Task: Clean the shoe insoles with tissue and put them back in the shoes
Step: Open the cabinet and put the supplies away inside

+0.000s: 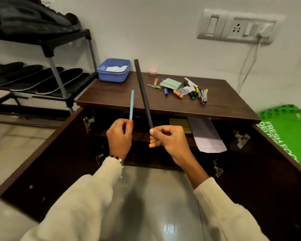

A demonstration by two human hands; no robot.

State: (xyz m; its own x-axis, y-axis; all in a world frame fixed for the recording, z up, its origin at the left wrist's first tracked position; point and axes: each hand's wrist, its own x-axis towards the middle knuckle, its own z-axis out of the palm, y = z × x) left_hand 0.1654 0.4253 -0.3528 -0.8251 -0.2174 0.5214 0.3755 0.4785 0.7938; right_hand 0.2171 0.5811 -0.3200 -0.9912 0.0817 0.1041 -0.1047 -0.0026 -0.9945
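Several dark insoles (42, 79) with pale edges lie side by side on the middle shelf of a shoe rack (57, 75) at the left. Dark shoes (33, 16) sit on its top shelf. My left hand (119, 136) pinches a thin light-blue stick (131, 105) that points up. My right hand (167, 138) grips the lower end of a long black rod (143, 93), which slants up and left over the cabinet top. Both hands hover in front of the open wooden cabinet (163, 101). A blue tub (113, 70) holding white paper sits on the cabinet's back left corner.
Pens, keys, a green booklet and small tools (181, 89) lie scattered on the cabinet top. Both cabinet doors (42, 159) stand wide open; papers (205, 134) stick out of the inside shelf. A green bag (285, 129) lies at the right. A wall socket (236, 26) has a cable plugged in.
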